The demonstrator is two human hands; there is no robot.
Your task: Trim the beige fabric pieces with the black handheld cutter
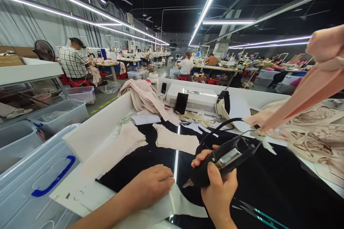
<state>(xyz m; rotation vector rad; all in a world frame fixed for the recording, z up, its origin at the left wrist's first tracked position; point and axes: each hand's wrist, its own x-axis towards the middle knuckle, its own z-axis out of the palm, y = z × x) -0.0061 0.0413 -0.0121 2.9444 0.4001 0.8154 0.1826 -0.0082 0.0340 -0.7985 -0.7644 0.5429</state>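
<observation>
My right hand (pixel 219 182) wraps round a black corded power tool (pixel 228 159) with a silver metal plate on its side, perhaps an electric fabric cutter. Its cord loops back over the dark table surface. My left hand (pixel 152 186) lies palm down with fingers together on a pale fabric piece (pixel 188 204), near the fabric's curved edge. Ahead of my hands are a stack of cream fabric pieces (pixel 177 141) and another cream stack (pixel 126 137) to its left. Scissors with teal parts (pixel 258 214) lie at the lower right.
Peach straps (pixel 303 94) hang at the right, above piled beige garments (pixel 311 139). A phone (pixel 181 103) leans on a white machine (pixel 190 94) at the back. Draped beige fabric (pixel 145 96) covers the left rim. Plastic bins (pixel 61 111) stand left; people sit sewing beyond.
</observation>
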